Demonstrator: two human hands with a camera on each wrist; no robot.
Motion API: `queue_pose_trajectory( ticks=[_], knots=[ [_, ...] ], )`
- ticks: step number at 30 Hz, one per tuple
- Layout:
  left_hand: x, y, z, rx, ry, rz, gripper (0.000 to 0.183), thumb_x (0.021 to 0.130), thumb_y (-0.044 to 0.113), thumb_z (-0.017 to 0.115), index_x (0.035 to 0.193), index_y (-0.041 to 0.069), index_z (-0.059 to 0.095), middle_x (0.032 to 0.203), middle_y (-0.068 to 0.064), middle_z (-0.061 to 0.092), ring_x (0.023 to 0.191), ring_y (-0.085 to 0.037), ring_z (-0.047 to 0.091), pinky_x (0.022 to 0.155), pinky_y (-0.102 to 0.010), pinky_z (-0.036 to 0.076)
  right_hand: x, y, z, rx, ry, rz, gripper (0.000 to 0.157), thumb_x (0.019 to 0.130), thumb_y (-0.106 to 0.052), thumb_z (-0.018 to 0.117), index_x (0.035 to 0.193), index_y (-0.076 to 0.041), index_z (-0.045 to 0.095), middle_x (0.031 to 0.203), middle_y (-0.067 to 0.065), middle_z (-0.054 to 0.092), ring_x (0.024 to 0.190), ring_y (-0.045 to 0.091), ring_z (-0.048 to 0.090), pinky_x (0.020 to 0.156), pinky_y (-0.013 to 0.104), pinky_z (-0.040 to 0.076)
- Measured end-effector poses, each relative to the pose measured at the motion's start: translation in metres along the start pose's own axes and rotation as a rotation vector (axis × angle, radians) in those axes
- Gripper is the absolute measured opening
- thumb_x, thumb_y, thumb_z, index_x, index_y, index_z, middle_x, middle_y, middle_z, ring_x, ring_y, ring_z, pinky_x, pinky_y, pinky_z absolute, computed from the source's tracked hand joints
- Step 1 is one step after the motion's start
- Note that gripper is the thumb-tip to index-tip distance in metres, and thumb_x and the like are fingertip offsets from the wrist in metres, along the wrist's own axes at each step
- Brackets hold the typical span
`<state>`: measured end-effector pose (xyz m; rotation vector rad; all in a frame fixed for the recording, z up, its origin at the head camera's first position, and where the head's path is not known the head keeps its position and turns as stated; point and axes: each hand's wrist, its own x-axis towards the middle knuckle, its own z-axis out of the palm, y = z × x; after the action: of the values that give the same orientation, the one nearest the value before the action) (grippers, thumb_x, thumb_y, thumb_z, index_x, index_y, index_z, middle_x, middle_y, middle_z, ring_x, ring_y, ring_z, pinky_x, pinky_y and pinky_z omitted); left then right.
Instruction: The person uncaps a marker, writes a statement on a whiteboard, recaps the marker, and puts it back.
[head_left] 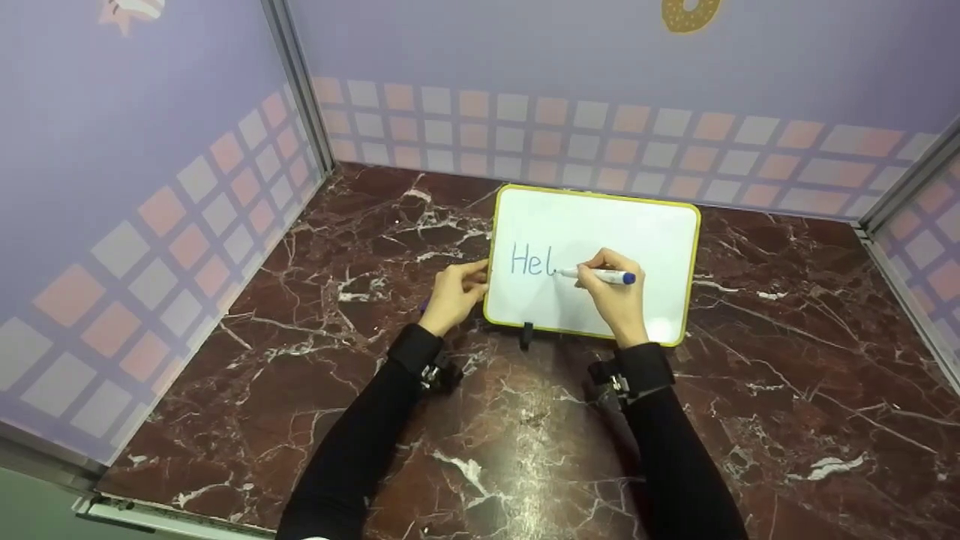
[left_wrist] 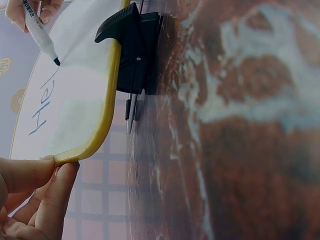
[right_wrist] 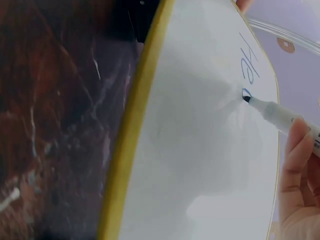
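A small whiteboard point(head_left: 592, 225) with a yellow frame stands tilted on the table, propped by a black stand clip point(left_wrist: 135, 50) at its lower edge. Blue letters "Hel" point(head_left: 532, 260) are written on its left half. My right hand point(head_left: 619, 292) holds a white marker point(head_left: 607, 276) with a blue end; in the right wrist view the dark tip point(right_wrist: 247, 98) is right at the end of the "l". With thumb and fingers my left hand point(head_left: 452, 294) pinches the board's left edge, near the lower corner in the left wrist view.
The board stands on a dark red marbled table point(head_left: 300, 390), towards the back panel point(head_left: 480, 45). Purple panels with pink and white squares enclose the left, back and right sides. Black straps with small cameras point(head_left: 442, 373) sit on both wrists.
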<state>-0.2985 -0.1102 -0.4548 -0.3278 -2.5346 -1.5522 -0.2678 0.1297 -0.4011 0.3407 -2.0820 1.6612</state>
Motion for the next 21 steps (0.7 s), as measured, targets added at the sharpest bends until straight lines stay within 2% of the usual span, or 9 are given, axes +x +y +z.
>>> queue_pose_trajectory(
  ticks=[4, 8, 16, 21],
  knots=[
    [-0.002, 0.001, -0.001, 0.010, -0.006, -0.006, 0.043, 0.092, -0.005, 0.064, 0.134, -0.004, 0.058, 0.112, -0.024, 0.071, 0.098, -0.033, 0.072, 0.084, -0.035, 0.061, 0.002, 0.001, -0.002, 0.054, 0.074, -0.043, 0.011, 0.087, 0.011, 0.062, 0.078, 0.017, 0.063, 0.083, 0.035, 0.068, 0.062, 0.004, 0.067, 0.060, 0.012, 0.052],
    [-0.003, 0.003, -0.001, 0.007, -0.011, -0.003, 0.044, 0.091, -0.005, 0.064, 0.134, -0.004, 0.058, 0.112, -0.025, 0.071, 0.099, -0.033, 0.072, 0.085, -0.035, 0.061, 0.003, 0.006, -0.002, 0.101, 0.102, -0.048, 0.010, 0.088, 0.010, 0.063, 0.084, 0.019, 0.063, 0.092, 0.038, 0.068, 0.067, 0.005, 0.071, 0.066, 0.014, 0.057],
    [-0.003, 0.003, -0.001, 0.018, -0.017, -0.009, 0.043, 0.092, -0.004, 0.063, 0.135, -0.002, 0.058, 0.113, -0.024, 0.071, 0.101, -0.032, 0.072, 0.083, -0.035, 0.061, 0.003, 0.011, -0.001, 0.103, 0.112, -0.063, 0.010, 0.088, 0.009, 0.064, 0.087, 0.019, 0.066, 0.093, 0.037, 0.068, 0.071, 0.008, 0.072, 0.069, 0.015, 0.058],
    [-0.003, 0.002, -0.001, 0.026, -0.021, -0.014, 0.044, 0.093, -0.003, 0.063, 0.137, -0.002, 0.057, 0.115, -0.023, 0.070, 0.100, -0.032, 0.072, 0.085, -0.035, 0.061, 0.003, 0.009, -0.004, 0.068, 0.071, -0.031, 0.010, 0.088, 0.009, 0.063, 0.083, 0.017, 0.066, 0.089, 0.036, 0.068, 0.066, 0.008, 0.070, 0.066, 0.015, 0.056]
  ],
)
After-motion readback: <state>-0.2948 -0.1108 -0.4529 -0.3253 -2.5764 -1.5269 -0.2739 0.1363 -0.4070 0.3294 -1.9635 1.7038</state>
